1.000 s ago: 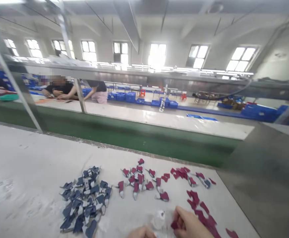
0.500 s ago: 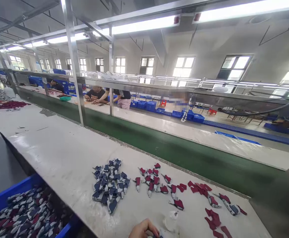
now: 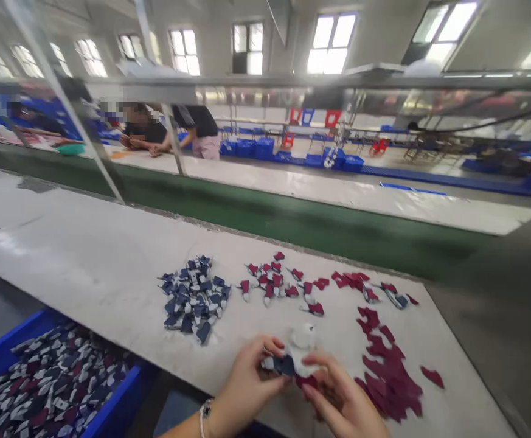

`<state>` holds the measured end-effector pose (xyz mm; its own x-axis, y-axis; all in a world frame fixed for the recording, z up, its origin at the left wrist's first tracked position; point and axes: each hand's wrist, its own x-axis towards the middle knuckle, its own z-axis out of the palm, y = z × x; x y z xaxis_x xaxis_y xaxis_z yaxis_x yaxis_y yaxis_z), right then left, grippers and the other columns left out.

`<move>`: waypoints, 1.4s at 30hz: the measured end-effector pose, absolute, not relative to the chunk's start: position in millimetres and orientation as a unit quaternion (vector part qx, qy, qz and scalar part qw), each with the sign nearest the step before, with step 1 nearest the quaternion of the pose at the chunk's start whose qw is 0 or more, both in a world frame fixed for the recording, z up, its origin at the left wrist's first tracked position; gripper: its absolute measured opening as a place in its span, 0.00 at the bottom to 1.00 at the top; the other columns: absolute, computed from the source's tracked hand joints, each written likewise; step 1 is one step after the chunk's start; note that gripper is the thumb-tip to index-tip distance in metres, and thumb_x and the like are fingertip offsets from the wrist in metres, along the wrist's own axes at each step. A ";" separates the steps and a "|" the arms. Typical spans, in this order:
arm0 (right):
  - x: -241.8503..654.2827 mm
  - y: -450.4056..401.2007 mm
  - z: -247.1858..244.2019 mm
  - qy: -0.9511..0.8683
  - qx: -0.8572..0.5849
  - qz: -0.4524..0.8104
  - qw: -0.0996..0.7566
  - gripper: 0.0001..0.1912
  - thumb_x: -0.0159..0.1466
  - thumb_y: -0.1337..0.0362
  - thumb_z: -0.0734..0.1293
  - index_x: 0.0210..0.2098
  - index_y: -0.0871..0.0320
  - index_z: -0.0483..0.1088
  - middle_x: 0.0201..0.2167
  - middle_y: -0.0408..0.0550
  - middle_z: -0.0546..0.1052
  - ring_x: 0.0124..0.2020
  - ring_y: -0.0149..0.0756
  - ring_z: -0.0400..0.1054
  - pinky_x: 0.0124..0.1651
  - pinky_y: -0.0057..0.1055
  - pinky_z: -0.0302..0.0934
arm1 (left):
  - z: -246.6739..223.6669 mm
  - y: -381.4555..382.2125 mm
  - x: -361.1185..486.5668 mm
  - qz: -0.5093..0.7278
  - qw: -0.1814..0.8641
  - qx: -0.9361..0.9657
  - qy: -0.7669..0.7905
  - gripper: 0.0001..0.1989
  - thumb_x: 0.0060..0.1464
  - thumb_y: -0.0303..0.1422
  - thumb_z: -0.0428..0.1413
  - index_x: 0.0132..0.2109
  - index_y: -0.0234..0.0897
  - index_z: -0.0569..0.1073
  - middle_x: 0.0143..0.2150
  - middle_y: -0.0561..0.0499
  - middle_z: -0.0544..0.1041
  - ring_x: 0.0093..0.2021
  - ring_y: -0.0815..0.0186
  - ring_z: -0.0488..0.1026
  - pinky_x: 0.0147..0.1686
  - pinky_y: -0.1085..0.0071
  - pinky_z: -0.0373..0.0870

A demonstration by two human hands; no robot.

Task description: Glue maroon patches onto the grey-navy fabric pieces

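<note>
Left hand (image 3: 251, 372): fingers pinching a navy-and-white cut piece (image 3: 283, 364), thumb under, index over. Right hand (image 3: 345, 398): fingers pinching a maroon piece (image 3: 305, 381) right beside it; too blurred to tell if the two touch. Both held by fingertips near the edges, probably to leave the faces in sight.

Just beyond the fingers: round white container (image 3: 304, 334), likely put there for a short reach; contents can't be made out. Ahead-left of fingers: heap of navy-and-white pieces (image 3: 194, 298). Ahead: loose cluster of maroon-and-white pieces (image 3: 272, 281). Right of fingers: overlapping flat maroon pieces (image 3: 390, 377), presumably there so the right hand gets them easily. Groups lie apart by colour on the bench (image 3: 96, 243), seemingly to avoid mixing.

Well left of fingers, below bench level: blue crate (image 3: 126, 392), loaded with mixed navy, maroon and white pieces (image 3: 41, 383) lying every which way; order apparently doesn't matter there. Far ahead-left, past the green strip (image 3: 247, 213): teal bowl (image 3: 70, 148), contents unclear, near a co-worker (image 3: 149, 132).
</note>
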<state>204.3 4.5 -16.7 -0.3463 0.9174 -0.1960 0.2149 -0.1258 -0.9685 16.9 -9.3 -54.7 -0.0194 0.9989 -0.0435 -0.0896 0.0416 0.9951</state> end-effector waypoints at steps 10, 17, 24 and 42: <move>172.6 12.3 -14.4 -0.518 -0.476 0.669 0.239 0.07 0.60 0.60 0.71 0.35 0.58 0.76 0.30 0.47 0.80 0.33 0.37 0.74 0.38 0.31 0.66 | -70.5 -19.7 -10.1 0.490 0.485 0.521 0.504 0.13 0.49 0.20 0.58 0.40 0.41 0.71 0.46 0.51 0.70 0.50 0.63 0.70 0.48 0.67 0.68; 165.8 22.1 -11.0 -0.511 -0.490 0.665 0.236 0.08 0.62 0.60 0.70 0.33 0.55 0.67 0.28 0.44 0.78 0.33 0.37 0.75 0.39 0.33 0.69 | -64.7 -12.2 -13.2 0.483 0.444 0.560 0.507 0.13 0.52 0.21 0.61 0.41 0.42 0.71 0.45 0.51 0.71 0.47 0.64 0.73 0.46 0.67 0.71; 170.2 27.8 -13.9 -0.503 -0.503 0.662 0.235 0.08 0.63 0.60 0.70 0.32 0.57 0.70 0.27 0.44 0.77 0.31 0.36 0.73 0.37 0.32 0.67 | -65.7 -10.7 -12.5 0.472 0.428 0.588 0.498 0.12 0.54 0.23 0.62 0.41 0.43 0.71 0.45 0.51 0.71 0.47 0.64 0.73 0.43 0.69 0.74; 174.9 30.4 -4.2 -0.490 -0.409 0.740 0.212 0.14 0.67 0.53 0.67 0.42 0.57 0.68 0.28 0.40 0.72 0.30 0.31 0.66 0.35 0.29 0.63 | -43.0 -10.3 -27.3 0.476 0.433 0.635 0.428 0.13 0.51 0.24 0.66 0.41 0.42 0.73 0.40 0.51 0.75 0.41 0.65 0.75 0.41 0.69 0.76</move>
